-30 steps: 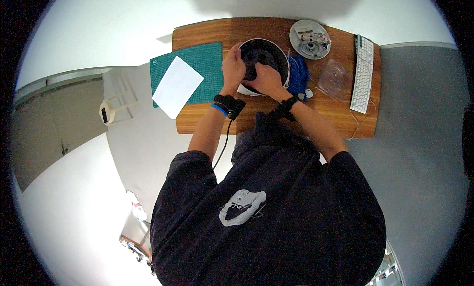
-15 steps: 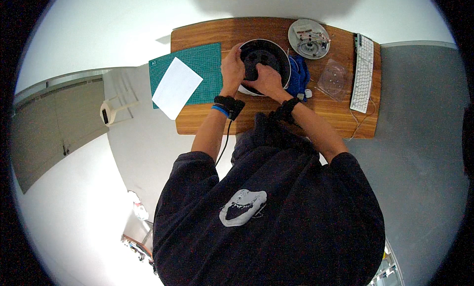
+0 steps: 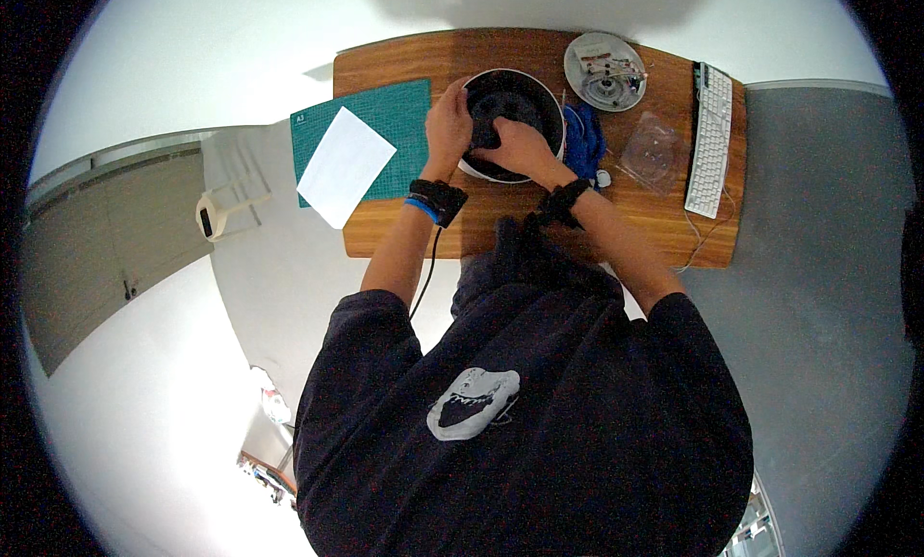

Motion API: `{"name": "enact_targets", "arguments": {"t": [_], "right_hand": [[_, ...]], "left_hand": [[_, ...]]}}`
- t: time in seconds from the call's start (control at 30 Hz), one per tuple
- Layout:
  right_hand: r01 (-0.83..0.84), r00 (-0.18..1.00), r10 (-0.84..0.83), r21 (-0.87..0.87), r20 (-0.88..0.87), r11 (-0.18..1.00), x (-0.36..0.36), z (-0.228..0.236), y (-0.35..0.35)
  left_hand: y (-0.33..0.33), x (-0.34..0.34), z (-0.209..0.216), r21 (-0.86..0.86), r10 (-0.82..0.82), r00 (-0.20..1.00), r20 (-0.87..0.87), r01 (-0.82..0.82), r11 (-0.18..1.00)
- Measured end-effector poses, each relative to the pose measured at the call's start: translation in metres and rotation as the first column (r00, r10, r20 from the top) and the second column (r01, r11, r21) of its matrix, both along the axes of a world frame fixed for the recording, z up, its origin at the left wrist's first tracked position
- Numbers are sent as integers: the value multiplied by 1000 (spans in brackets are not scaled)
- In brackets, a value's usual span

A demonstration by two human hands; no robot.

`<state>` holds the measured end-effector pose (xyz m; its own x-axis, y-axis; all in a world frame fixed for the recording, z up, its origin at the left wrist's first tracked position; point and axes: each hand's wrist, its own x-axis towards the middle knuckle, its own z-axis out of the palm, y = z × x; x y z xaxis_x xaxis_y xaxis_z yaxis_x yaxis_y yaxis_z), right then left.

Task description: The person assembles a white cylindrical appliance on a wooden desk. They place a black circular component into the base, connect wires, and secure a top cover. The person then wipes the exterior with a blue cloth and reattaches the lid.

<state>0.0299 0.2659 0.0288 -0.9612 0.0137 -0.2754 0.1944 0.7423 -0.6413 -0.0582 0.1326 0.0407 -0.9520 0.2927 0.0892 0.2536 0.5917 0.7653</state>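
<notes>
A round container (image 3: 531,88) with a white rim and a black inside stands on the wooden table in front of me. My left hand (image 3: 449,132) is closed at its left rim, the fingertips reaching over the edge. Within the rim, my right hand (image 3: 523,150) is bent inward over the near side, with thumb and fingers curled against dark parts. What those fingers grip is too dark to make out. A dark rounded piece (image 3: 507,103) lies inside, past the fingertips. Black bands circle both wrists, and a cable hangs from the left one.
To the left, a white sheet (image 3: 346,167) lies over a green cutting mat (image 3: 409,105). Blue cloth-like material (image 3: 583,143) touches the container's right side. Farther right are a plate (image 3: 580,79) with small parts, a clear plastic tray (image 3: 654,153) and a white keyboard (image 3: 709,143).
Both hands and the container have shifted slightly upward in the view, as has the table edge. My right hand has moved a little left within the rim.
</notes>
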Motion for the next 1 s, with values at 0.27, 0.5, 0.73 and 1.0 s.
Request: {"name": "enact_targets", "arguments": {"t": [0.27,0.5,0.73,1.0], "right_hand": [[94,899,58,321,-433,942,10,29,56],[235,969,-245,-200,-28,951,18,-36,88],[165,986,-155,-348,56,923,27,-50,94],[187,982,-181,-254,45,949,34,-59,101]], "left_hand": [[-11,-1,-3,37,-74,997,31,73,997],[-18,0,-2,112,-198,976,93,187,976],[-12,9,1,25,-147,982,116,145,989],[-3,2,4,-1,-163,985,49,163,987]]}}
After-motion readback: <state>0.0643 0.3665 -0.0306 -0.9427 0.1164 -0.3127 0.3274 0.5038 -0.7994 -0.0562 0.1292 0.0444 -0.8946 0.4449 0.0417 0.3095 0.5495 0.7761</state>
